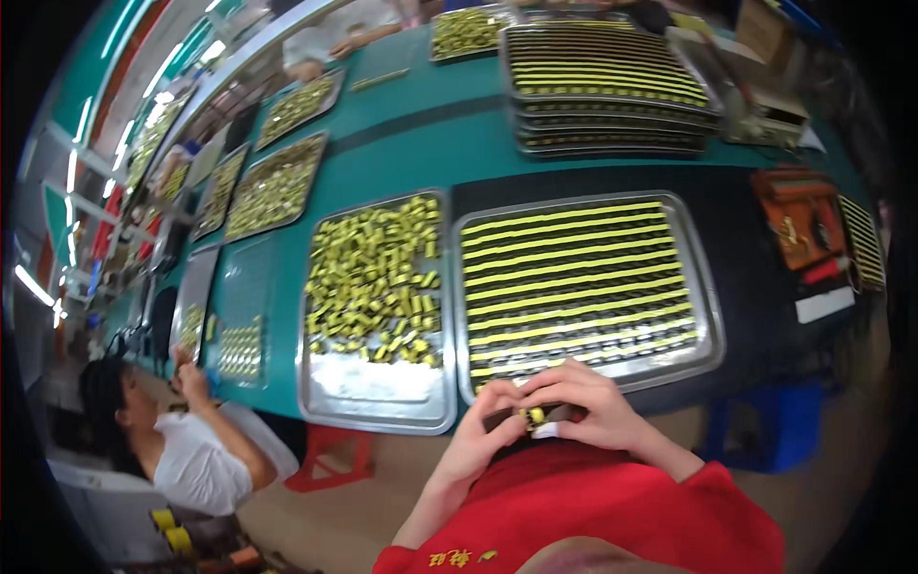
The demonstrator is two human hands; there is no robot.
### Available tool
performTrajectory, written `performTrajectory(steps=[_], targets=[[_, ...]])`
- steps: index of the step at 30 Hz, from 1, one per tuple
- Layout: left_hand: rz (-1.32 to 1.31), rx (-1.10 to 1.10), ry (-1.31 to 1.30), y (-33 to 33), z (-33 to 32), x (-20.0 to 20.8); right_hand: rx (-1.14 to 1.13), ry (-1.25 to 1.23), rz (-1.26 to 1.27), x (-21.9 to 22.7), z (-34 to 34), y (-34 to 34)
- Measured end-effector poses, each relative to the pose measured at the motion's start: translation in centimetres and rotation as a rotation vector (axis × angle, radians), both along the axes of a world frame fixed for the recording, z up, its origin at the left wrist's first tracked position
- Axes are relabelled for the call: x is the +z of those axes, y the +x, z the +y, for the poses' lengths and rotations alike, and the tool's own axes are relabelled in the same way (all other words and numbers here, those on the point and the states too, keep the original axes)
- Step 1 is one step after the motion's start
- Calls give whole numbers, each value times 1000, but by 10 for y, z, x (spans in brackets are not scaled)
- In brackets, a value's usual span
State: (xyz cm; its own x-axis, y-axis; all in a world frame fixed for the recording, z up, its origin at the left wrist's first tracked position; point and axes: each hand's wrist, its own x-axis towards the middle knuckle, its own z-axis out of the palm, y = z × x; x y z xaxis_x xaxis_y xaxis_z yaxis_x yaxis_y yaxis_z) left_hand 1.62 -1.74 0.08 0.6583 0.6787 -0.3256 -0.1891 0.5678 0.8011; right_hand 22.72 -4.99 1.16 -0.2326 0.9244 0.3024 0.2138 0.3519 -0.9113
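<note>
Held part: a small yellow component (535,415) sits with a dark flat strip (516,416), pinched between both hands just off the near edge of the table, above the red shirt (593,507).
Left hand: the left hand (478,435) grasps the left end of the strip, fingers curled around it.
Right hand: the right hand (583,402) closes over the strip's right end, fingertips (524,390) touching the yellow component.
Just beyond the grip: a metal tray (703,277) with yellow components set in neat rows.
Beyond and left of the grip: a second metal tray (378,407) holding a loose heap of yellow components (378,282).
Table: a green tabletop (411,143) with a black mat (755,316) under the row tray.
Far beyond the grip: a stack of filled trays (607,91).
Far left of the grip: a co-worker in a white shirt (196,459), seated at smaller trays.
</note>
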Motion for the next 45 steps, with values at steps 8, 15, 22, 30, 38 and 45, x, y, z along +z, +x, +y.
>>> performTrajectory(steps=[8, 15, 22, 30, 38, 45], targets=[[291, -5, 345, 11, -11, -3, -65, -56, 24, -3, -7, 4], [275, 107, 414, 17, -15, -3, -106, 2, 24, -7, -10, 2], [306, 132, 578, 13, -16, -7, -165, 89, 47, -14, -14, -6], [-167, 326, -10, 18, -11, 1, -207, 139, -46, -2, -10, -14], [-508, 360, -300, 23, 0, 7, -121, 162, -153, -13, 4, -26], [-515, 342, -364, 24, 1, 12, -107, -45, 5, -20, 1, -23]])
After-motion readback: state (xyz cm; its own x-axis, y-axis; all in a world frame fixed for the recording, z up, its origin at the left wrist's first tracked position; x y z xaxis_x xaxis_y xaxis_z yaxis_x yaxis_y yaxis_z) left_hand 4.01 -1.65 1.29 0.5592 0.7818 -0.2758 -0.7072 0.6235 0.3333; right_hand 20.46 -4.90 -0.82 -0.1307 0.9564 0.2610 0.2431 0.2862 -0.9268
